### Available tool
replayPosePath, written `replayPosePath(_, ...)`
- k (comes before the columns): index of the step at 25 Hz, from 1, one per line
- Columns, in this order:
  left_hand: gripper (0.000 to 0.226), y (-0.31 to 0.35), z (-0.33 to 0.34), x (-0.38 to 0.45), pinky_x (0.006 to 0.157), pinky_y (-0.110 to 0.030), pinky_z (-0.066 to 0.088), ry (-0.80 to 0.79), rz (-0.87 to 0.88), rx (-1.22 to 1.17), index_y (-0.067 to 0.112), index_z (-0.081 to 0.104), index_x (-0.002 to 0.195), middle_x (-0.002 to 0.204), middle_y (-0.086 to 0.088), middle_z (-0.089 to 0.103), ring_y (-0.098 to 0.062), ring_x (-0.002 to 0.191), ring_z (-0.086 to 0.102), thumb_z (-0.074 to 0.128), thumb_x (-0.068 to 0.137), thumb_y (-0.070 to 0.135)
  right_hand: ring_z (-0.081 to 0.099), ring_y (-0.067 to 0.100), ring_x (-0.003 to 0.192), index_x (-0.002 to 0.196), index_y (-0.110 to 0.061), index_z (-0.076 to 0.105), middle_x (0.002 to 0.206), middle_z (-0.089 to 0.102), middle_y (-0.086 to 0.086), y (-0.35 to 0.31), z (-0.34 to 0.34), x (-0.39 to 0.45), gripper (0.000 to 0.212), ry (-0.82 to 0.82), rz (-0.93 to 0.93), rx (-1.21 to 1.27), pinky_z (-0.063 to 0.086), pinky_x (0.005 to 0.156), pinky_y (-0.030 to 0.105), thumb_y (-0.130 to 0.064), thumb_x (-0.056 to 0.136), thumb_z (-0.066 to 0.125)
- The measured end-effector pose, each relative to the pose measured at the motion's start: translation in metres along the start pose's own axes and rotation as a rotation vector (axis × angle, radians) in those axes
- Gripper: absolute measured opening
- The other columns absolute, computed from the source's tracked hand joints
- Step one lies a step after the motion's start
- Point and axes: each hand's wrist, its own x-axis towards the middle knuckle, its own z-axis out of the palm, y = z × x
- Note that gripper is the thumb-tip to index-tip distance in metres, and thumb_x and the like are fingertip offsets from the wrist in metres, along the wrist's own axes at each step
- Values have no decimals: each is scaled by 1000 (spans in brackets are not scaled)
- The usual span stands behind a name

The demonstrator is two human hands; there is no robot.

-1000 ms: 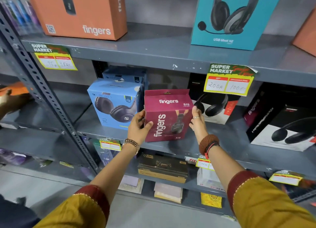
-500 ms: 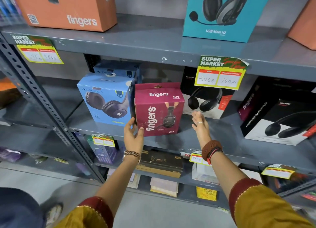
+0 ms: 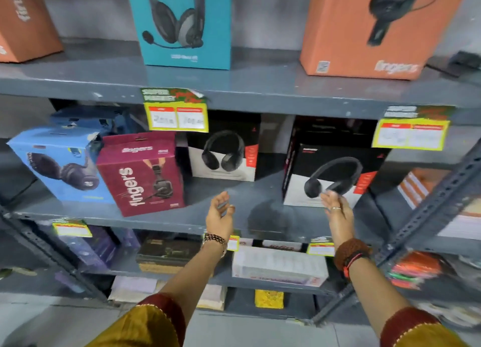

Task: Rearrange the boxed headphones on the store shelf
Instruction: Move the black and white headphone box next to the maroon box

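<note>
Standing on the middle shelf (image 3: 234, 217) right of the maroon box (image 3: 141, 175), the black-and-white headphone box (image 3: 330, 175), judged light, stiff cardboard, is best taken by its side walls; left hand (image 3: 220, 214) and right hand (image 3: 338, 210) are spread, empty.

We see a grey-painted metal shelf (image 3: 260, 89) carrying a maroon cardboard headphone box (image 3: 141, 175) with white lettering, a light blue box (image 3: 59, 164) picturing dark navy headphones, and two black-and-white boxes (image 3: 328, 175) with red-orange side strips. Above stand a teal box (image 3: 184, 24) and an orange box (image 3: 364, 29). The price tags (image 3: 178, 115) are yellow with green tops and red-and-white panels. Our sleeves (image 3: 145, 323) are mustard with maroon cuffs; a rust-brown band (image 3: 350, 253) circles one wrist.
</note>
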Motion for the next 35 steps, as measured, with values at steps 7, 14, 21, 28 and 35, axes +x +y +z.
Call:
replayPosePath(7, 57, 27, 135, -16, 108, -28, 31, -298, 9, 32, 13, 33, 139, 149, -5, 35, -21, 136, 34, 56, 87, 14, 48, 13, 110, 120, -15, 53, 122, 55, 3, -25, -117, 75, 34, 141, -36, -16, 35, 94, 23, -30, 90, 53)
replayPosePath(14, 69, 50, 182, 10, 108, -26, 26, -282, 20, 67, 18, 23, 144, 148, -3, 37, -15, 132, 38, 54, 86, 38, 40, 9, 117, 136, -21, 42, 133, 44, -6, -41, -109, 126, 60, 32, 120, 46, 26, 99, 27, -47, 84, 56)
replayPosePath(21, 68, 41, 181, 11, 115, -42, 23, -274, -21, 50, 29, 27, 142, 149, -2, 36, -20, 136, 33, 44, 82, 56, 43, 25, 130, 132, -33, 46, 143, 47, 0, -38, -94, 124, 64, -24, 140, -65, 31, 108, 41, -67, 78, 46)
replayPosePath(28, 65, 45, 134, -27, 100, -40, 44, -126, 74, 324, 29, 55, 125, 119, -1, 67, -19, 115, 58, 62, 69, 60, 57, 23, 114, 125, -30, 56, 118, 63, -3, -37, -119, 75, 76, 14, 100, -196, 40, 105, 49, -77, 66, 44)
replayPosePath(35, 56, 59, 84, -56, 75, -42, 59, -112, 98, 359, 35, 67, 102, 96, 2, 76, -11, 87, 70, 72, 54, 63, 63, 8, 70, 115, -22, 64, 90, 66, -8, -48, -131, 32, 55, 26, -25, -300, 57, 81, 41, -62, 82, 44)
